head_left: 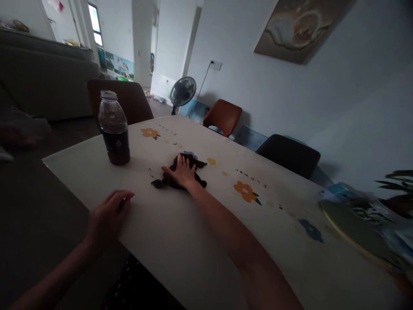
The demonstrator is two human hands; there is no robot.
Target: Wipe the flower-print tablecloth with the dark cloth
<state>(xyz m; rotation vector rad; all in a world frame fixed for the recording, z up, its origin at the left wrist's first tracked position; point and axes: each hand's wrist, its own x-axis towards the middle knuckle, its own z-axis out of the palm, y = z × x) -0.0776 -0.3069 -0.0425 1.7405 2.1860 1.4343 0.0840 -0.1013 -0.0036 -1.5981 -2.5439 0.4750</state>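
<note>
My right hand [183,173] lies on a crumpled dark brown cloth [200,182] on the table, palm down with the fingers spread. The cloth sticks out around the hand on all sides; the part under the palm is hidden. My left hand [109,213] is at the near edge of the table, its fingers loosely curled together, and nothing shows in it. Beyond it stands an uncapped clear bottle [114,129], upright, with dark liquid in its lower half and a dark label.
The white tablecloth [180,228] carries printed flowers and lettering. A round green mat [351,232] and plastic-wrapped items lie at the right end. Chairs [224,116] stand along the far side, including a black one [288,155]. A fan [183,91] stands behind the table.
</note>
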